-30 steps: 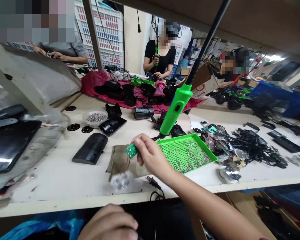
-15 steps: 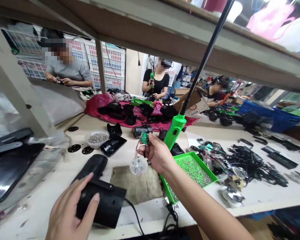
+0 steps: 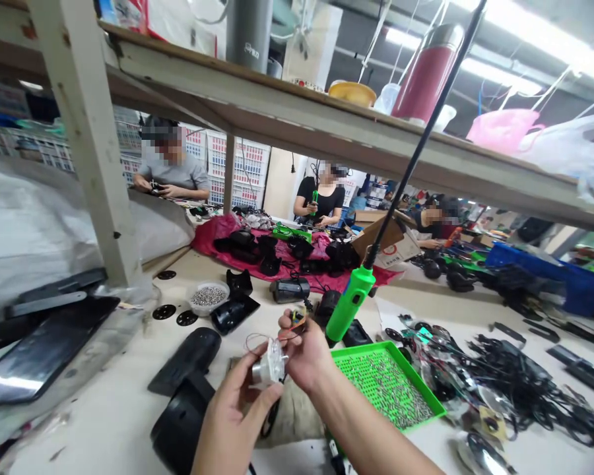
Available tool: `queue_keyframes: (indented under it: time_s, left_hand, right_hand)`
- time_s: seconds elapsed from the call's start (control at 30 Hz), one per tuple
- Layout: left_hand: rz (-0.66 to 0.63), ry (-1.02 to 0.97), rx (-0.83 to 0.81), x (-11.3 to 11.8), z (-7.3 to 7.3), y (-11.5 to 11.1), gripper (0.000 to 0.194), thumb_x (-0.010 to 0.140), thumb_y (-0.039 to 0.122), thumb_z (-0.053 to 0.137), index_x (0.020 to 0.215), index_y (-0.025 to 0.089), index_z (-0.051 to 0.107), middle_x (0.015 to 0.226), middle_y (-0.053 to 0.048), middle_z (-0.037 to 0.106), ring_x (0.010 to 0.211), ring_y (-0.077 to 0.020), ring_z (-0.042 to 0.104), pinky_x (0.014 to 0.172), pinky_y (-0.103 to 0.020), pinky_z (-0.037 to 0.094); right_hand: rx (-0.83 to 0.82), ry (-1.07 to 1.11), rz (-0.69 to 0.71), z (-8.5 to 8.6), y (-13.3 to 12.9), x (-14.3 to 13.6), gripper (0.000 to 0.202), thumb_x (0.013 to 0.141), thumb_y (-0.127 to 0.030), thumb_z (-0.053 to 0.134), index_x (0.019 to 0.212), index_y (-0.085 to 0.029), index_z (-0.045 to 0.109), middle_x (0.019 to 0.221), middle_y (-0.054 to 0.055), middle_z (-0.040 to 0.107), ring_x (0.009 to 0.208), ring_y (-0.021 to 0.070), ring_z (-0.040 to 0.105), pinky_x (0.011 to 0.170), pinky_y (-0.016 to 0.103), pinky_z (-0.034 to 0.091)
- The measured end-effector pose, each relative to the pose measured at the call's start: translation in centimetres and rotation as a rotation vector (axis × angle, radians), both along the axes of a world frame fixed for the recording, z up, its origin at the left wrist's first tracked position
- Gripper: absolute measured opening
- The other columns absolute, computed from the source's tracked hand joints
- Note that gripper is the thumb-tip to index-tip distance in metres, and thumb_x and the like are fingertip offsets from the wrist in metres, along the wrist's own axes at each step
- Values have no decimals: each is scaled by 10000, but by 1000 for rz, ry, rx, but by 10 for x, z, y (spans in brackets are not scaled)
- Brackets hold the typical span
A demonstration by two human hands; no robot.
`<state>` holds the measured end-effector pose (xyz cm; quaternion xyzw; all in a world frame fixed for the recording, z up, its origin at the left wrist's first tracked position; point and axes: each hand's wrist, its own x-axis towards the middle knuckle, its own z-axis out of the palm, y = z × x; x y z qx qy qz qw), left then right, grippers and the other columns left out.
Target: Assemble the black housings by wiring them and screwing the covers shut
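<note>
My left hand grips a round clear plastic LED lamp head between thumb and fingers, its face turned sideways. Thin wires run from it to a small circuit board, pinched in the fingertips of my right hand just above and to the right. Below and left of the hands lies a black housing, partly covered by my left hand. Another black casing part rests behind it. Under the hands a brownish cloth is partly visible.
A green electric screwdriver hangs right of my hands, by a green tray of screws. A white bowl of small metal parts stands at the back left. Tangled black cables lie right. A shelf crosses overhead; co-workers sit beyond.
My left hand has left the black housing, moved right and taken hold of the lamp head. The circuit board in my right hand has turned. The view has tilted up.
</note>
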<state>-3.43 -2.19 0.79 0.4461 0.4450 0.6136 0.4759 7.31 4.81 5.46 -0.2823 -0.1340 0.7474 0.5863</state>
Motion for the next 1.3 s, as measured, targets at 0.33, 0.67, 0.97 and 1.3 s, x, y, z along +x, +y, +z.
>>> queue_keyframes:
  time_s: [0.33, 0.67, 0.97, 1.3]
  left_hand:
    - [326, 782, 524, -39, 0, 14, 262, 856, 343, 599, 1085, 242, 677, 1039, -49, 746, 914, -192, 707, 812, -276, 565]
    - [190, 199, 213, -72, -7, 19, 340, 710, 358, 761, 1023, 236, 708, 928, -34, 763, 764, -186, 709, 710, -252, 567]
    - [70, -647, -128, -81, 19, 6, 399, 485, 342, 920, 779, 139, 743, 721, -53, 718, 606, -145, 651, 552, -190, 547]
    - [99, -1322, -158, -94, 56, 2, 516, 1009, 340, 153, 1006, 121, 621, 644, -57, 603, 511, -81, 600, 488, -115, 505]
  right_hand:
    - [-220, -90, 28, -29, -17, -5, 252, 945, -223, 410, 736, -157, 533, 534, -62, 515, 319, 25, 347, 419, 147, 404]
    - [-67, -168, 288, -4, -45, -1, 385, 889, -534, 555, 830, -154, 583, 600, -30, 594, 310, 29, 360, 388, 191, 435]
    - [304, -414, 408, -6, -58, -5, 460, 731, -511, 754, 989, -181, 565, 791, 2, 658, 597, 88, 600, 670, 245, 489]
    - [610, -1126, 521, -38, -62, -2, 266, 720, -229, 721, 970, -186, 640, 870, 18, 628, 842, 175, 576, 781, 295, 422]
